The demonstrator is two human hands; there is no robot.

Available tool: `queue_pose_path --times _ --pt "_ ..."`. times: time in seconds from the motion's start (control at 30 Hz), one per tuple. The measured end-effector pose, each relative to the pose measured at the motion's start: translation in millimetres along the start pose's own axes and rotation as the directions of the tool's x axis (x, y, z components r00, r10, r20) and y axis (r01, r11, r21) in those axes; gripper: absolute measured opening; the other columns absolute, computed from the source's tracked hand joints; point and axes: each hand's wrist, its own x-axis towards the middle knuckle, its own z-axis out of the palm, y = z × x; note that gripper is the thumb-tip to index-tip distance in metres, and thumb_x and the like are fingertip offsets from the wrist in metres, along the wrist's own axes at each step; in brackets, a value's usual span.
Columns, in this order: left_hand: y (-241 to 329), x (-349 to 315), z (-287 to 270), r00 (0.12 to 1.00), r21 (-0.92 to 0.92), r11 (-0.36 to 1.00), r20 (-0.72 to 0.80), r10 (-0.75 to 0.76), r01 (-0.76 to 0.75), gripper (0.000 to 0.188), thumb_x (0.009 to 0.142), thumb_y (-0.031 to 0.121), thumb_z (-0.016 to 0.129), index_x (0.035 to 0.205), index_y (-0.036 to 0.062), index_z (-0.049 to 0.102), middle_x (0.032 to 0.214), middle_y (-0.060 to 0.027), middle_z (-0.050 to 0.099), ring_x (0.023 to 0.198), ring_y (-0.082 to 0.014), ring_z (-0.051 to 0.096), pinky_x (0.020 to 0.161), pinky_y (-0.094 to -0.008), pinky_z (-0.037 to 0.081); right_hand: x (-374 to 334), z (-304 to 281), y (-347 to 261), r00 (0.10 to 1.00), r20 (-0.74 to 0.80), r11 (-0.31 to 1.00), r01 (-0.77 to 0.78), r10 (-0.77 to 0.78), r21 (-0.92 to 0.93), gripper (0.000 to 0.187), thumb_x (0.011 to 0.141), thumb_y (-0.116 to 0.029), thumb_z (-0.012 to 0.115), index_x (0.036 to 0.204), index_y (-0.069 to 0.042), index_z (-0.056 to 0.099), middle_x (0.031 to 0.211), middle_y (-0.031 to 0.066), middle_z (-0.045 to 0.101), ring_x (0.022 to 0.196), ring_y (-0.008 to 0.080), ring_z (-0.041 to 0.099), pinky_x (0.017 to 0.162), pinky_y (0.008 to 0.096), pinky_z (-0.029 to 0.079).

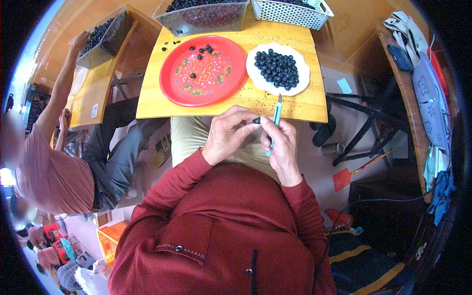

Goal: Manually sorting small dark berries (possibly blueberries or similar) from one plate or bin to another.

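Observation:
A blueberry is pinched in the fingertips of my left hand, just past the table's near edge. My right hand is closed around a turquoise-handled craft knife, its blade pointing away from me. The right thumb tip meets the berry's side. Beyond my right hand, a white scalloped plate carries a heap of blueberries. To its left lies a round red tray with a printed design and several loose berries.
Dark crumbs dot the yellow table. At its far side stand a clear bin and a white perforated basket, both with berries. On the left, a co-worker reaches to another bin. A red fly swatter lies on the floor.

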Motion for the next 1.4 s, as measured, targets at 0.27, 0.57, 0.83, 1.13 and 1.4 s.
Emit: queue_pose_path --times 0.27,0.57,0.83,1.13,1.4 --pt "-2.4 -9.1 2.3 0.951 -0.466 0.840 0.013 -0.308 0.279 0.019 0.084 0.003 0.077 0.101 0.0016 0.069 0.092 -0.0012 0.070 0.081 -0.0079 0.063 0.074 -0.0239 0.052 -4.2 -13.9 -7.8 0.980 0.118 0.892 0.196 -0.161 -0.407 0.035 0.099 -0.026 0.063 0.116 0.004 0.066 0.087 0.0053 0.069 0.073 0.0111 0.064 0.066 0.0240 0.049" --pt "1.1 -9.8 -0.7 0.965 -0.465 0.855 -0.011 -0.264 0.229 0.019 0.083 0.000 0.077 0.101 0.0022 0.069 0.090 0.0006 0.069 0.080 -0.0057 0.062 0.073 -0.0219 0.052 -17.8 -19.5 -28.8 0.913 0.294 0.579 0.406 -0.282 -0.707 0.035 0.098 -0.031 0.062 0.116 -0.002 0.069 0.100 0.0177 0.070 0.092 0.0272 0.070 0.080 0.0346 0.052" --pt "4.2 -9.2 -0.4 0.969 -0.475 0.852 0.005 -0.246 0.218 0.018 0.084 -0.002 0.076 0.100 0.0007 0.068 0.093 -0.0021 0.070 0.083 -0.0076 0.063 0.076 -0.0233 0.053 -21.8 -18.9 -37.0 0.895 0.336 0.514 0.445 -0.295 -0.733 0.032 0.095 -0.030 0.066 0.112 -0.004 0.071 0.089 0.0161 0.069 0.080 0.0278 0.069 0.070 0.0355 0.052" --pt "7.6 -10.1 -1.9 0.972 -0.440 0.870 0.033 -0.234 0.225 0.018 0.084 -0.003 0.075 0.100 0.0001 0.068 0.095 -0.0043 0.070 0.086 -0.0098 0.064 0.079 -0.0252 0.053 -24.9 -24.3 -40.4 0.877 0.369 0.466 0.477 -0.308 -0.745 0.032 0.094 -0.031 0.067 0.108 -0.003 0.072 0.088 0.0160 0.069 0.077 0.0295 0.069 0.068 0.0357 0.052" --pt "15.5 -9.4 -5.4 0.978 -0.433 0.878 0.082 -0.189 0.206 0.018 0.087 0.001 0.074 0.103 0.0003 0.066 0.092 -0.0013 0.069 0.082 -0.0069 0.064 0.075 -0.0239 0.054 -27.5 -26.2 -47.7 0.883 0.381 0.479 0.469 -0.275 -0.741 0.031 0.093 -0.030 0.068 0.107 -0.003 0.072 0.086 0.0160 0.069 0.076 0.0290 0.069 0.067 0.0358 0.052"
